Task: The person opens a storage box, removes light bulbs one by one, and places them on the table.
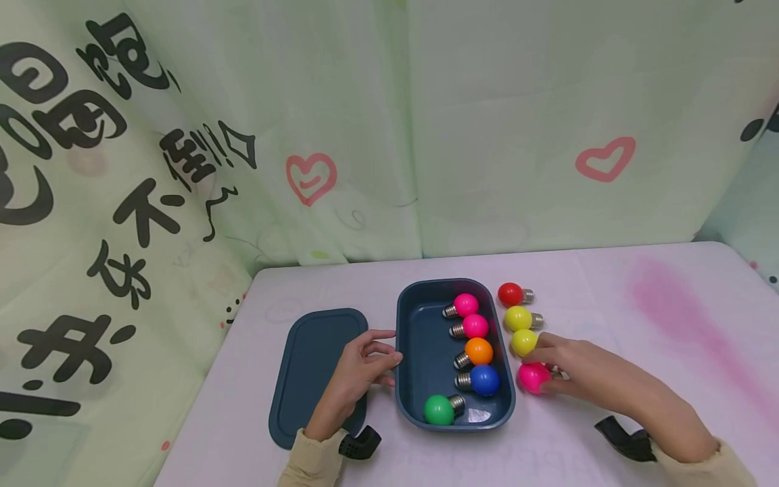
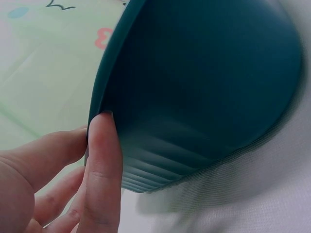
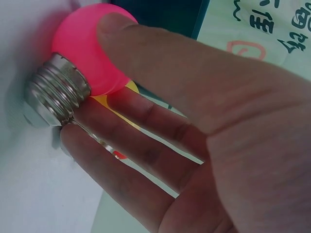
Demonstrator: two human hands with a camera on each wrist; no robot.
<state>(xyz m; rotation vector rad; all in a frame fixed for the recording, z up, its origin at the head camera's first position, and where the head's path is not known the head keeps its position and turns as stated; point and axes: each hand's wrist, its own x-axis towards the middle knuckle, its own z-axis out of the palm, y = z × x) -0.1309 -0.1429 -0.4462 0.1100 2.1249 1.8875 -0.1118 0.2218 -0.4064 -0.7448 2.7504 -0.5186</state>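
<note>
My left hand (image 1: 366,362) pinches the left rim of a dark blue box (image 1: 406,399), with the rim between thumb and fingers in the left wrist view. Several coloured light bulbs lie inside: two pink ones (image 1: 475,326), an orange one (image 1: 479,351), a blue one (image 1: 485,380) and a green one (image 1: 439,410). Just right of the box, my right hand (image 1: 581,370) holds another pink light bulb (image 3: 92,43) between thumb and fingers. Its silver screw base (image 3: 58,90) shows in the right wrist view, close over the table.
Beyond my right hand, two yellow bulbs (image 1: 518,318) and a red bulb (image 1: 510,295) line the box's right side. A dark blue lid (image 1: 322,358) lies flat to the left, partly under my left forearm in the head view. A printed curtain (image 1: 475,135) hangs behind the white table (image 1: 639,325).
</note>
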